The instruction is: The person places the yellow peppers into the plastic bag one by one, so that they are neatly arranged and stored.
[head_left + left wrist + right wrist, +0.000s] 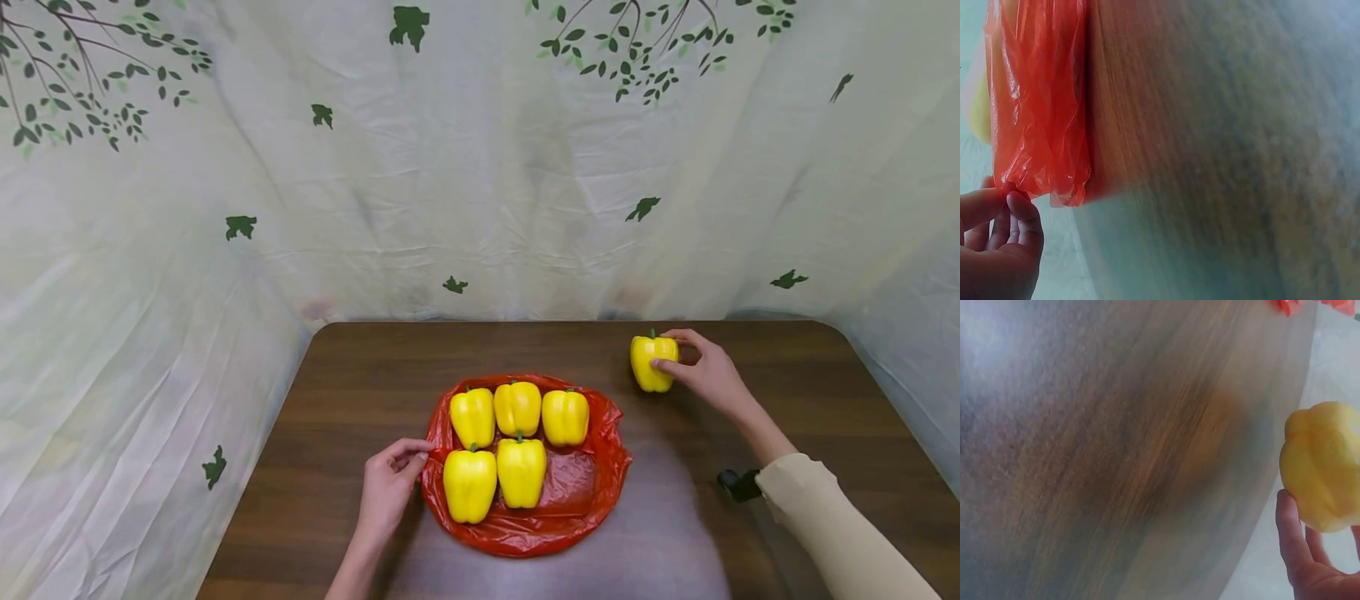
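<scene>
A red plastic bag (570, 483) lies spread wide on the table, its rim rolled into a ring. Several yellow bell peppers (470, 486) stand inside, toward its left and back, with stems up. At the bag's left rim my left hand (390, 483) pinches the plastic between thumb and fingers; the left wrist view shows this pinch on the red bag (1038, 119) closely. To the back right, apart from the bag, my right hand (705, 371) grips another yellow bell pepper (651, 364) from its right side. Whether this pepper touches the table is unclear.
The brown wooden table (375, 358) has rounded back corners. A pale curtain (480, 183) with leaf prints hangs behind it and along the sides. A small black object (738, 485) shows beside the right sleeve cuff.
</scene>
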`<state>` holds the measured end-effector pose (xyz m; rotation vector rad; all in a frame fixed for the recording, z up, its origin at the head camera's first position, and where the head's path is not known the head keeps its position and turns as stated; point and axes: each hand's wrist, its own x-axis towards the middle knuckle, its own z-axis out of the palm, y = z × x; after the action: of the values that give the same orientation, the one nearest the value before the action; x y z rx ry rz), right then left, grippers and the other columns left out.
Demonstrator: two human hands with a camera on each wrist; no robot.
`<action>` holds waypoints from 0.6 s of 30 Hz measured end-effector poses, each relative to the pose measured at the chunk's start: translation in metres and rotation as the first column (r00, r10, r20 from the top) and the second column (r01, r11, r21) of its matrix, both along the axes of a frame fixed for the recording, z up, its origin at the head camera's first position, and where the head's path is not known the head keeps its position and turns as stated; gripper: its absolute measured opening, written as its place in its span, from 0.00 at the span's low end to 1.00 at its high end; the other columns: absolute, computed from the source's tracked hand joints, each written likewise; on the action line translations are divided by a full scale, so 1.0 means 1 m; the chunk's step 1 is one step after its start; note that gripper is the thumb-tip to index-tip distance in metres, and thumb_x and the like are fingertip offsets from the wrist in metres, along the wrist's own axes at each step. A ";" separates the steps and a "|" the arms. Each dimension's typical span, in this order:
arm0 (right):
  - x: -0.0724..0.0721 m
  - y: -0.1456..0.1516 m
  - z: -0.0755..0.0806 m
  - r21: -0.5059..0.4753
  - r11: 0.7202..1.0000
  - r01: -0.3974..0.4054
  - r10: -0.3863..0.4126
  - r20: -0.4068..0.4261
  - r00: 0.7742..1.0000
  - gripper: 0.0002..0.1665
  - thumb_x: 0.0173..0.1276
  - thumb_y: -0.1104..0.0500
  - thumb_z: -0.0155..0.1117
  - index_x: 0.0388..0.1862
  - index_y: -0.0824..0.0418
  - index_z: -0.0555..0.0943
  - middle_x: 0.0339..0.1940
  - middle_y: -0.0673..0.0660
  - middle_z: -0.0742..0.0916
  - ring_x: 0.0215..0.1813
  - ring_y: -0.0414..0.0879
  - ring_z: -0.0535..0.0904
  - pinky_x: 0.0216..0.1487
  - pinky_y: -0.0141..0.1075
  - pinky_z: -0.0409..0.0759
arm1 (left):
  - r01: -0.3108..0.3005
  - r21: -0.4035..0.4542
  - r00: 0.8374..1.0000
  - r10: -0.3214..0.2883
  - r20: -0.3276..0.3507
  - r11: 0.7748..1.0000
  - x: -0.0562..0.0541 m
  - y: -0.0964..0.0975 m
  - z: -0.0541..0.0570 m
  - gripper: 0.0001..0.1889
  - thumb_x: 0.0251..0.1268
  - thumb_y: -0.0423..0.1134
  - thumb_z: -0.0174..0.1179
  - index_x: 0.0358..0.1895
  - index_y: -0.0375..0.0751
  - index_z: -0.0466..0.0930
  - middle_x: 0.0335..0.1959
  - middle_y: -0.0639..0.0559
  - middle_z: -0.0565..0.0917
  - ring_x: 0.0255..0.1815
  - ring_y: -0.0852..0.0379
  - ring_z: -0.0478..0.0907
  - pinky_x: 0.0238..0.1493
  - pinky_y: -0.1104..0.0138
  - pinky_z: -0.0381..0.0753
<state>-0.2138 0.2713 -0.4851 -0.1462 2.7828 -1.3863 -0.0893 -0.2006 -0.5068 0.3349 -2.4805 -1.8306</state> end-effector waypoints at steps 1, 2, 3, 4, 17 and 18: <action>0.001 -0.001 0.001 -0.001 1.000 0.004 -0.004 -0.001 1.000 0.38 0.67 0.41 0.65 0.67 0.62 0.69 0.63 0.68 0.74 0.57 0.65 0.75 0.50 0.53 0.80 | -0.001 0.001 1.000 0.001 -0.001 1.000 0.000 0.000 0.000 0.08 0.65 0.27 0.61 0.39 0.41 0.88 0.36 0.45 0.84 0.25 0.42 0.73 0.21 0.70 0.72; 0.002 -0.002 0.002 -0.001 1.000 0.008 -0.008 -0.004 1.000 0.37 0.67 0.41 0.65 0.67 0.62 0.69 0.63 0.68 0.74 0.56 0.65 0.75 0.49 0.52 0.80 | -0.002 0.001 1.000 0.002 0.000 1.000 0.000 0.000 0.000 0.08 0.66 0.27 0.61 0.39 0.41 0.88 0.36 0.45 0.84 0.25 0.42 0.73 0.21 0.70 0.72; 0.003 -0.003 0.003 -0.002 1.000 0.011 -0.011 -0.008 1.000 0.37 0.67 0.41 0.65 0.66 0.61 0.69 0.63 0.68 0.74 0.56 0.65 0.75 0.49 0.51 0.81 | -0.004 0.002 1.000 0.004 0.000 1.000 0.000 0.000 0.000 0.08 0.66 0.27 0.61 0.39 0.41 0.88 0.36 0.45 0.84 0.25 0.42 0.73 0.21 0.70 0.72; 0.004 -0.003 0.004 0.000 1.000 0.016 -0.016 -0.013 1.000 0.37 0.67 0.41 0.65 0.66 0.61 0.70 0.63 0.68 0.74 0.56 0.65 0.75 0.48 0.50 0.81 | -0.005 0.003 1.000 0.005 0.002 1.000 0.000 0.000 0.000 0.08 0.66 0.27 0.61 0.39 0.42 0.88 0.36 0.45 0.84 0.25 0.42 0.73 0.21 0.70 0.72; 0.025 -0.014 0.015 -0.053 0.996 0.074 -0.077 -0.069 0.995 0.35 0.67 0.42 0.65 0.66 0.59 0.70 0.62 0.67 0.75 0.54 0.65 0.77 0.38 0.28 0.78 | -0.006 0.054 1.000 0.007 -0.020 0.999 0.001 -0.001 -0.003 0.09 0.65 0.25 0.59 0.39 0.39 0.87 0.35 0.43 0.83 0.25 0.48 0.72 0.21 0.71 0.71; 0.027 -0.015 0.015 -0.061 0.995 0.072 -0.077 -0.068 0.995 0.35 0.67 0.42 0.65 0.66 0.59 0.70 0.62 0.66 0.75 0.54 0.64 0.78 0.38 0.28 0.79 | -0.006 0.061 1.000 0.007 -0.026 0.998 0.001 -0.001 -0.003 0.09 0.65 0.25 0.59 0.39 0.39 0.87 0.35 0.42 0.83 0.25 0.49 0.72 0.21 0.71 0.71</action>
<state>-0.1873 0.2562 -0.4696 -0.0952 2.8329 -1.5092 -0.0882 -0.2017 -0.5095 0.3187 -2.4080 -1.8985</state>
